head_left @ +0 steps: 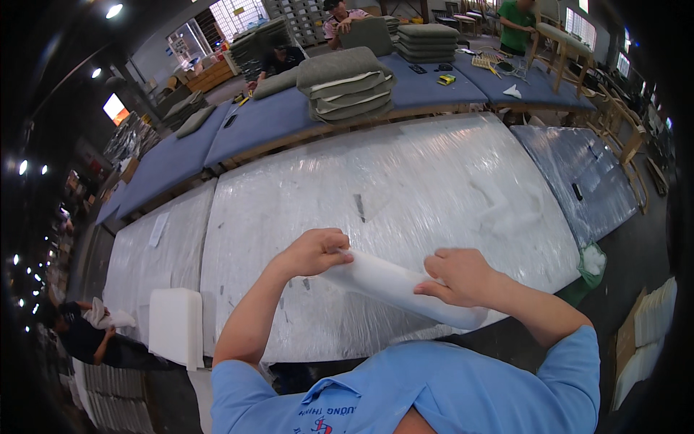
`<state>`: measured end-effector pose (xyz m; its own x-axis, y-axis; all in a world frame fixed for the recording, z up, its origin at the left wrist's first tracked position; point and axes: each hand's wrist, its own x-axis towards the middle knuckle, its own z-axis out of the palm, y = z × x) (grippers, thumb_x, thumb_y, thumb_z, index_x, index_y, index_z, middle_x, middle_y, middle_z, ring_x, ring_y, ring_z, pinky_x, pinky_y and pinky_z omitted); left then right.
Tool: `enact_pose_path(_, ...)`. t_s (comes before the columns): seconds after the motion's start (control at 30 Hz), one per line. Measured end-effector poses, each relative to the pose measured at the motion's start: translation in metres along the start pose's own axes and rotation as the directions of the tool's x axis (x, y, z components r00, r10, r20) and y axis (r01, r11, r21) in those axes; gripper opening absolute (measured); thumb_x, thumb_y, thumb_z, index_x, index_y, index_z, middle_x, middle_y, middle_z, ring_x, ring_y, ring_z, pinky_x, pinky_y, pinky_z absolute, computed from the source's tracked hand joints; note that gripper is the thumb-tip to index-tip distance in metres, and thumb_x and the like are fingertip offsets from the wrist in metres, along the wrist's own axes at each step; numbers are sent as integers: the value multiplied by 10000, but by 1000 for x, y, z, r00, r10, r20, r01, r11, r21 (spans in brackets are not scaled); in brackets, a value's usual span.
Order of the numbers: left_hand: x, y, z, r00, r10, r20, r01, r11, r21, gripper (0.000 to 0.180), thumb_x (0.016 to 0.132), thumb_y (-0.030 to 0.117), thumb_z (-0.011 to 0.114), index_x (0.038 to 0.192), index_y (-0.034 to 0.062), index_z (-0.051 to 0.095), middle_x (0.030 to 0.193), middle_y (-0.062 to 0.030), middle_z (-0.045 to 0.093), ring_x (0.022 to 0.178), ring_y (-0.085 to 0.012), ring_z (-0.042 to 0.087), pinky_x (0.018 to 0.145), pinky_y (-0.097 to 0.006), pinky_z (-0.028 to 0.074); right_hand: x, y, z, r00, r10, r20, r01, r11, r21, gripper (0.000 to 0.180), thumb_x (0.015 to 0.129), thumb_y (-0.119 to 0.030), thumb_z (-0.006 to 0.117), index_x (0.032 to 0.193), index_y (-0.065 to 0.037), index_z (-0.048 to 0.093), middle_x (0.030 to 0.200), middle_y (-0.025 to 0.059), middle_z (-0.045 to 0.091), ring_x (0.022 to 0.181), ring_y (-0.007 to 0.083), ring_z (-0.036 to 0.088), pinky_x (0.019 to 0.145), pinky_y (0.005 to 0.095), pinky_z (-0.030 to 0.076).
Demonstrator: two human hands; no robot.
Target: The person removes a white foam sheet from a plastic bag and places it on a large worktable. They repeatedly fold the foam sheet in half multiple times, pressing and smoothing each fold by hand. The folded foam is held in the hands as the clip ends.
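Observation:
In front of my body a long white foam pad [387,286] is held tilted, its left end higher than its right, over the near edge of the plastic-wrapped table [303,184]. At the upper left end, my left hand [316,251] is closed on the pad, thumb on the side facing me. Farther right, my right hand [457,276] has its fingers curled over the pad's far edge and its thumb pointing left along it. The pad's underside and parts of the fingers are hidden.
A white foam block [176,327] stands at the table's near left. Beyond lie blue-topped tables [271,124] with stacked grey-green cushions [347,87]. A green bag [593,262] hangs at the right corner. One person [83,329] works at left; others stand behind the far tables.

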<state>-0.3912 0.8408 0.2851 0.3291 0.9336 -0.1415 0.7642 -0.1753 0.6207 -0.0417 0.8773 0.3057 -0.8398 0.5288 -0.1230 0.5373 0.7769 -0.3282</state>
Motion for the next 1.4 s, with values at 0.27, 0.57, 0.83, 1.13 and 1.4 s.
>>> enact_pose_path(0.27,9,1,-1,1000,-9,-20,9,1000,23,279,927,344,752,945,80,664,958,-97,673,932,-277,646,864,-408,513,88,-31,21,997,-73,-29,73,997,-29,538,1033,-568,524,1030,-53,682,994,172,683,921,368,686,787,488,539)
enact_pose_path(0.57,-24,-36,-22,995,-42,-95,46,998,47,255,926,271,765,1024,60,661,1075,-86,719,1069,-261,657,1034,-427,490,96,-9,48,984,-68,-162,116,943,311,392,1059,-392,562,910,-46,669,853,134,661,809,329,637,750,454,493)
enact_pose_path(0.83,-7,-63,-9,984,-126,-129,60,904,-424,205,1012,237,694,924,63,634,936,0,656,910,-117,578,844,-329,491,83,-9,64,986,164,4,-96,558,824,373,1061,-301,603,816,-21,591,694,46,507,681,110,430,619,320,403)
enact_pose_path(1.13,2,-79,26,948,-126,-294,-74,809,-584,170,1044,202,653,945,69,611,869,37,592,841,-68,521,768,-266,450,123,-38,18,995,-100,-20,101,994,47,587,1019,-576,541,883,-30,707,805,157,702,797,337,703,718,470,531)
enact_pose_path(1.4,1,-87,27,914,-192,-358,-120,714,-690,234,1050,324,657,991,99,633,919,8,649,880,-108,577,794,-303,489,159,-38,34,998,45,35,-56,916,398,521,1028,-482,553,924,-14,757,853,192,733,797,330,708,760,448,530)
